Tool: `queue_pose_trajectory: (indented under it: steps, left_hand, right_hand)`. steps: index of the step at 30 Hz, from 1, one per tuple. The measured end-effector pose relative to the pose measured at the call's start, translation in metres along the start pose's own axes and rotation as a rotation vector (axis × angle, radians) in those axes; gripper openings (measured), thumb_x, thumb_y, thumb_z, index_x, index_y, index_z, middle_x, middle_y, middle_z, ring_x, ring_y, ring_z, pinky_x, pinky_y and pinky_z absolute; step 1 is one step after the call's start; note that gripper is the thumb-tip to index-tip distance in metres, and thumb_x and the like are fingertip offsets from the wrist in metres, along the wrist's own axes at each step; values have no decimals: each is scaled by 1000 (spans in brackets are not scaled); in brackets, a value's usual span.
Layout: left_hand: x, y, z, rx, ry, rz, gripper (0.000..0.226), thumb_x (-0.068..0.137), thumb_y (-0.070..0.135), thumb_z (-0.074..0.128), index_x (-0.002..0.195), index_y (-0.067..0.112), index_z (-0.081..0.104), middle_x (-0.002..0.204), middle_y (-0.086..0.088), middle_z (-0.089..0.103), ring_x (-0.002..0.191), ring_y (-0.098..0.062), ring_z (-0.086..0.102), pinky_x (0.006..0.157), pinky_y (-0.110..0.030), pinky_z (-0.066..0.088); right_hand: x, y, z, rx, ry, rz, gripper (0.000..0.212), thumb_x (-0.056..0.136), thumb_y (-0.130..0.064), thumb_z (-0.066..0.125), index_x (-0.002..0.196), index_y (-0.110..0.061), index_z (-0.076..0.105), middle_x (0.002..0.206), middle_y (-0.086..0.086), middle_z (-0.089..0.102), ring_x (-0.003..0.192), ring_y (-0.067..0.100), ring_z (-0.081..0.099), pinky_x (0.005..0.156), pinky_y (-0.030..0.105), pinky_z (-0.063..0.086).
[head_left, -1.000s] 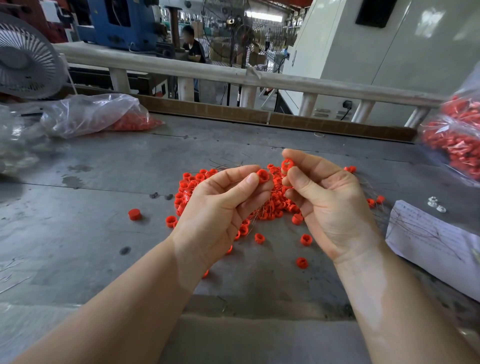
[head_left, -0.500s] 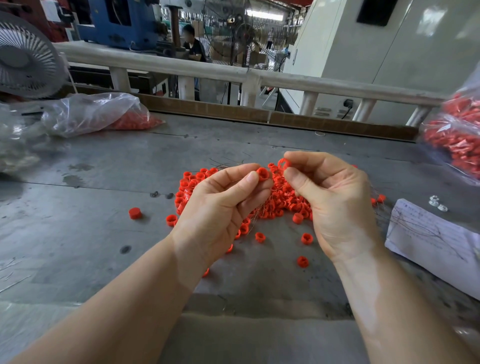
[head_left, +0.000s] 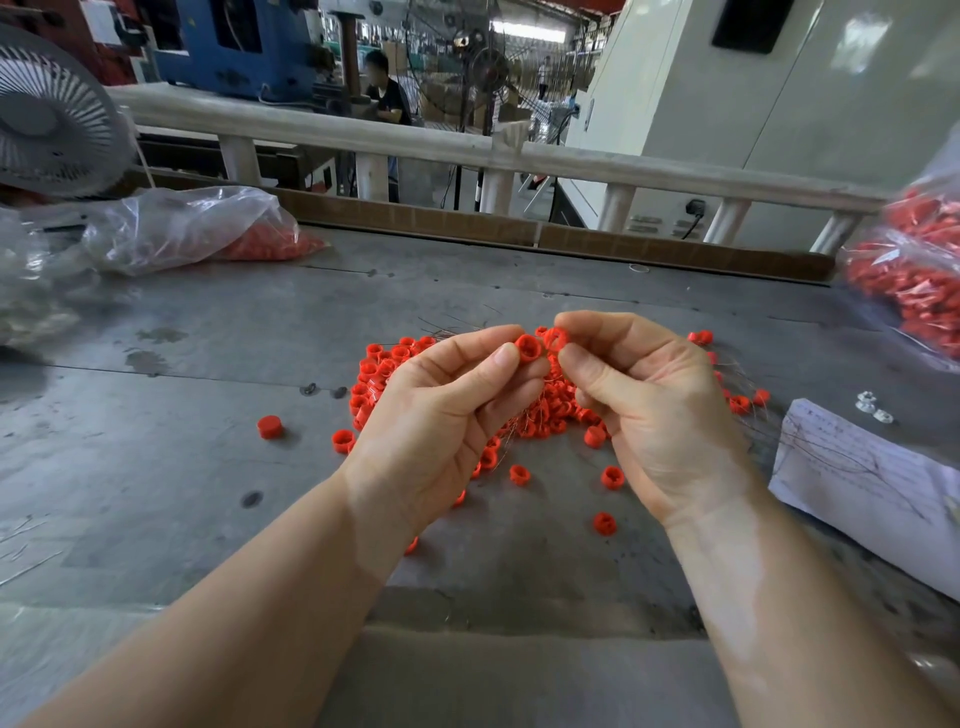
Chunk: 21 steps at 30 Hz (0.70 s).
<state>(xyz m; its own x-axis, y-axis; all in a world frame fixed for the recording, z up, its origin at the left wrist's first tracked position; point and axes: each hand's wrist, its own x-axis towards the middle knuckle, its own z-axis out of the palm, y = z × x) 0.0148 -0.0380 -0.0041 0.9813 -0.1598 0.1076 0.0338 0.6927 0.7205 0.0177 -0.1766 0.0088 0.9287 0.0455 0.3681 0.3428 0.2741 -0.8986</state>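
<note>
**Desk:** What does each grip have hold of?

**Operator:** My left hand (head_left: 441, 415) pinches one red cap (head_left: 529, 347) between thumb and forefinger, with the other fingers curled loosely beneath. My right hand (head_left: 660, 410) pinches a second cap (head_left: 556, 338) the same way. Each grip is closed down to the width of a cap and holds nothing else that I can see.

**Desk:** Where do those two sit?

**Operator:** They are held clear of the counter (head_left: 208, 441), right above the pile (head_left: 379, 374) of loose caps and just beside each other. I can't tell whether they actually touch.

**Desk:** Why work up there and not on the surface?

**Operator:** My guess is for sight and safety. A fingertip hold leaves the rims bare, so I can inspect the caps or fit them together. Anything that slips falls back into the pile instead of rolling away.

**Desk:** Is that wire I see?

**Operator:** Yes, thin wires (head_left: 511, 428) thread through the pile and trail toward the paper sheet (head_left: 857, 467). They are too fine for me to see whether one enters the caps I hold.

**Desk:** And the bags?

**Operator:** The left bag (head_left: 197, 228) and the right bag (head_left: 914, 291) both show red pieces inside. They lie well apart from my hands. I'd say they are stock, kept out of the working patch.
</note>
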Motion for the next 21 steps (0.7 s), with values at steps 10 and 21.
queue_pose_trajectory:
  steps: [10,21]
  left_hand:
    - [1,-1,0,10,17,10,15,67,5,61,78,4,70,74,-9,72,69,-14,71,60,-19,56]
    - [0,0,0,33,10,14,21,68,6,61,88,1,65,77,-9,72,72,-13,71,63,-19,56]
  right_hand:
    - [-1,-1,3,-92,-12,-49,16,67,-9,66,82,-16,70,75,-5,72,74,1,66,65,11,48]
    - [-3,-3,3,-161,14,93,8,63,-27,68,67,-26,75,61,-8,66,53,2,47,48,12,39]
